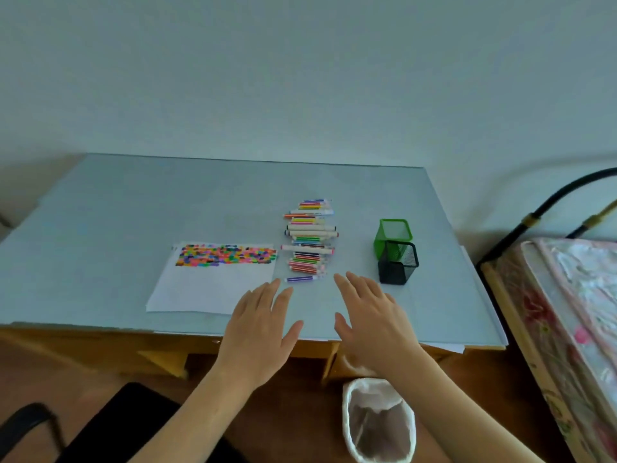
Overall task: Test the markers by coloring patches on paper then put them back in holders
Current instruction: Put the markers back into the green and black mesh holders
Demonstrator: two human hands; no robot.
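Observation:
A row of several capped markers (310, 240) lies on the grey-blue desk top (133, 208), stacked from far to near. One purple marker (302, 279) lies apart at the near end. A white paper (213, 282) with a band of coloured patches along its far edge lies left of them. A green mesh holder (393, 233) and a black mesh holder (398, 263) stand to the right, touching, both looking empty. My left hand (258, 324) and my right hand (372, 312) hover flat with fingers straight just short of the markers, holding nothing.
A waste bin lined with a white bag (379, 419) stands on the floor under my right forearm. A bed with a floral cover (574, 315) and a black metal frame flanks the desk on the right. A black chair (100, 429) is at the lower left.

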